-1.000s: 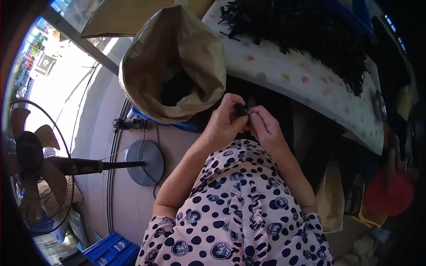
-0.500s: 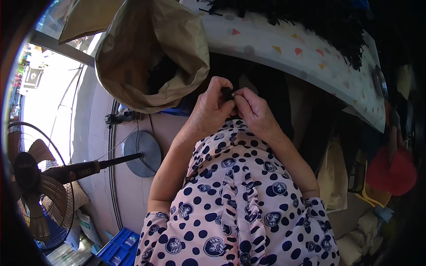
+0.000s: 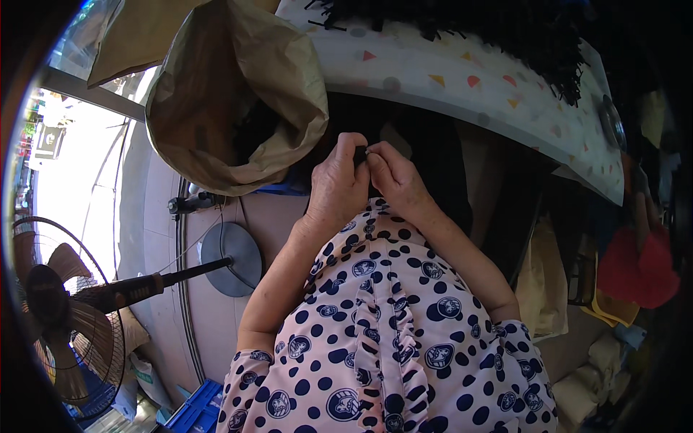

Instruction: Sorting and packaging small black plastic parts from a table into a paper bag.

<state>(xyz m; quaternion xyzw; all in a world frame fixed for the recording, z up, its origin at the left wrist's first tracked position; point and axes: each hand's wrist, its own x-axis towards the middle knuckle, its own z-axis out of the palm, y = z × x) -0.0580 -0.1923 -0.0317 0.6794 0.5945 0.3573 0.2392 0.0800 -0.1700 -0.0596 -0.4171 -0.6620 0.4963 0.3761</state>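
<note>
My left hand and my right hand meet in front of my body, below the table's edge. Between their fingertips is a small black piece, mostly covered by the fingers; its exact kind is too small to make out. Both hands are closed in a pinch on it. Ahead and to the left of my hands stands a large open brown paper bag with dark things inside. On the table lies a heap of black strip-like pieces.
A patterned white cloth covers the table ahead. To the left is a standing fan with a round grey base. A blue crate sits at lower left. Another paper bag and a red thing are at right.
The view has shifted a little, so the bag and table appear farther left. My hands stay together on the small black piece, with the fingers slightly repositioned.
</note>
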